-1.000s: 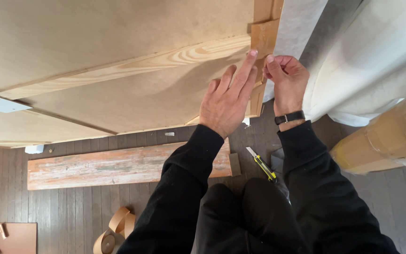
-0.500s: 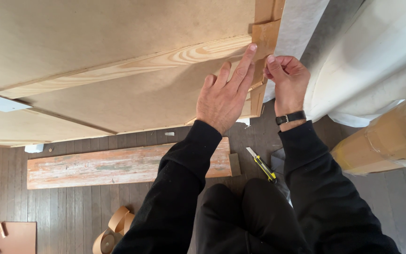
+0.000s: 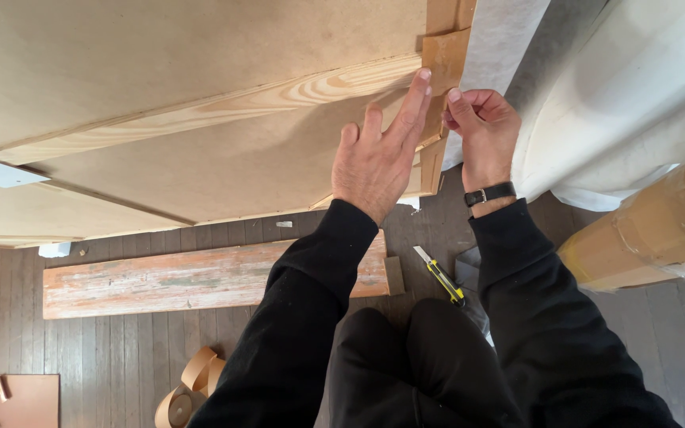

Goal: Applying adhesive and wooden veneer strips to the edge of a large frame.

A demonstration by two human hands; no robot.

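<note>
A large brown fibreboard panel (image 3: 160,63) with a pale pine batten (image 3: 223,111) across it fills the upper left. Brown paper tape (image 3: 444,59) runs down the panel's right edge. My left hand (image 3: 378,154) lies flat, fingers apart, its fingertips pressing the tape onto the batten's end. My right hand (image 3: 481,131), with a black wristband, is curled at the same edge and pinches the tape between thumb and fingers. Both sleeves are black.
A yellow utility knife (image 3: 441,277) lies on the dark plank floor by my knees. A worn wooden plank (image 3: 176,277) lies left of it. A brown tape roll (image 3: 188,388) and cardboard scrap (image 3: 13,400) sit at lower left. White fabric (image 3: 620,103) and a wrapped bundle (image 3: 652,230) are right.
My left hand has slid slightly up along the taped edge, fingers stretching toward the batten's end. My right hand has stayed at the edge.
</note>
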